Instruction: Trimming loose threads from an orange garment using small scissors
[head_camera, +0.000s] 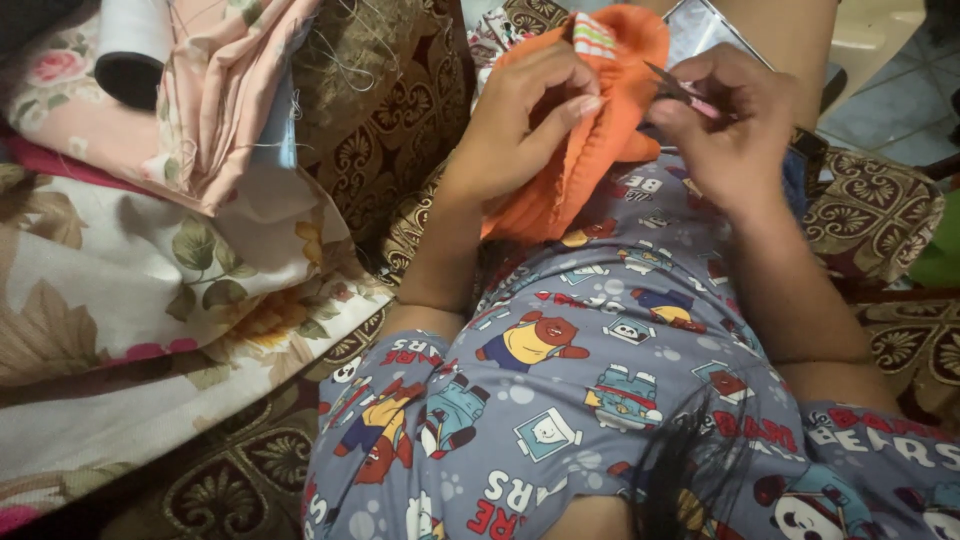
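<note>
An orange knitted garment (610, 110) with a small striped patch near its top lies over my lap. My left hand (520, 120) grips its folded edge, thumb and fingers pinching the ribbed fabric. My right hand (725, 125) is closed around a small slim tool with a pink handle and a dark metal tip (672, 88). The tip touches the orange cloth just beside my left fingertips. I wear grey-blue clothes printed with cartoon bears.
Piled floral and pink fabrics (170, 200) lie at the left, with a dark-ended white roll (130, 50) on top. Brown patterned upholstery (380, 130) surrounds me. A tiled floor (890, 110) shows at the upper right. Strands of dark hair hang at the bottom.
</note>
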